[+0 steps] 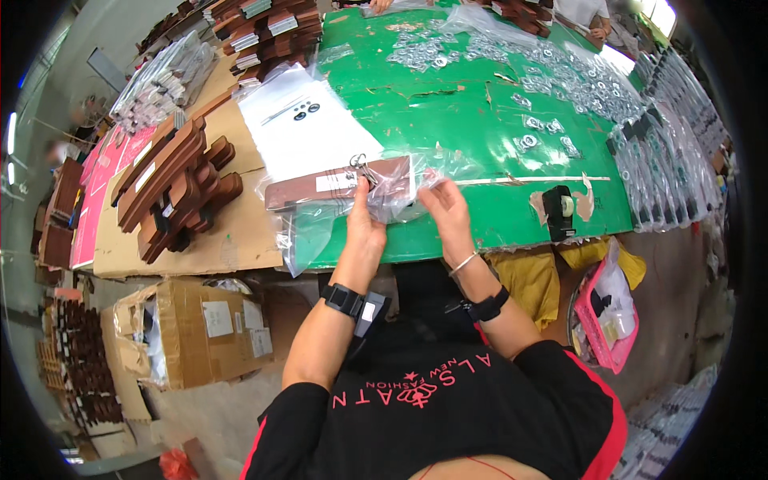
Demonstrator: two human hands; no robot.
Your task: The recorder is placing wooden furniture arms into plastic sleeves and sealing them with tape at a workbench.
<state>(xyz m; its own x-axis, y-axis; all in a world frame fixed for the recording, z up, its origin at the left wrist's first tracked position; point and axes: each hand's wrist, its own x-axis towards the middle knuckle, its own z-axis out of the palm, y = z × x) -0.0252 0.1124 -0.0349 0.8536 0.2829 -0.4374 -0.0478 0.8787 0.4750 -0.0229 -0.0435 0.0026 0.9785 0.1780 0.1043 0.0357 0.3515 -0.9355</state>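
A long reddish-brown wooden piece (300, 192) with a white label lies inside a clear plastic bag (298, 240) near the front edge of the green table. My left hand (366, 224) is closed round the bagged piece from the near side, thumb on top. Small dark metal rings (360, 165) show at its thumb tip; whether they are inside the bag I cannot make out. Beyond the piece's right end, my right hand (448, 212) pinches the crumpled end of the bag, its fingertips partly hidden by the film.
Stacked brown wooden pieces (172, 188) stand on cardboard at left. White sheets (308, 124) lie behind the bag. Many small clear packets (596, 84) spread across the far right, beside bagged stacks (664, 172). A black tape dispenser (559, 214) sits near the right edge. Other people work beyond.
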